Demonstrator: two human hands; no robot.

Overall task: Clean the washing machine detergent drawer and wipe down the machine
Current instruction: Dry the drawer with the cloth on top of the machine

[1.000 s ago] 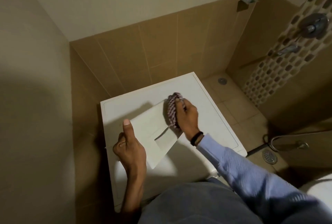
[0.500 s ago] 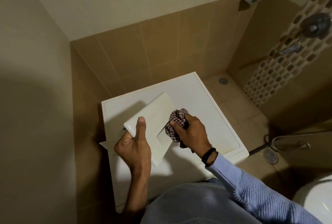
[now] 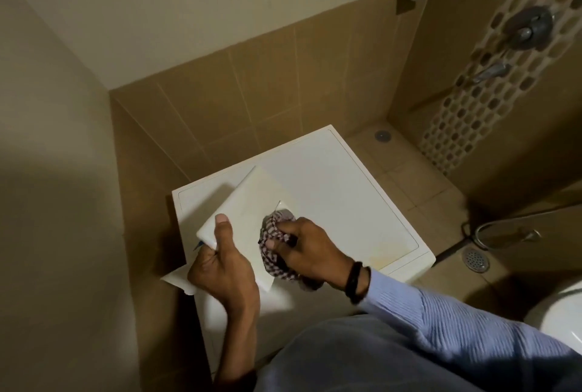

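Left hand [image 3: 220,269] grips white drawer [image 3: 252,202], right hand [image 3: 311,250] clutches checked cloth [image 3: 274,261], drawer's underside hidden

Left hand [image 3: 220,269] grips drawer [image 3: 248,202], thumb extended; right hand [image 3: 310,250] clutches cloth [image 3: 273,261].

Support: white flat top of the washing machine [image 3: 330,190], recessed panel with a raised rim. Machine stands on the beige tiled floor [image 3: 409,177], back and left sides close to the tiled wall [image 3: 252,83]. Faint yellowish marks near the top's front right corner. The detergent drawer [image 3: 248,212] and checked cloth [image 3: 274,262] are hand-held over the front-left part; contact with the top cannot be told. On the floor: round drain cap [image 3: 382,135] in the far corner, drain grate [image 3: 475,260] right of the machine, white toilet [image 3: 557,319] at the right edge.
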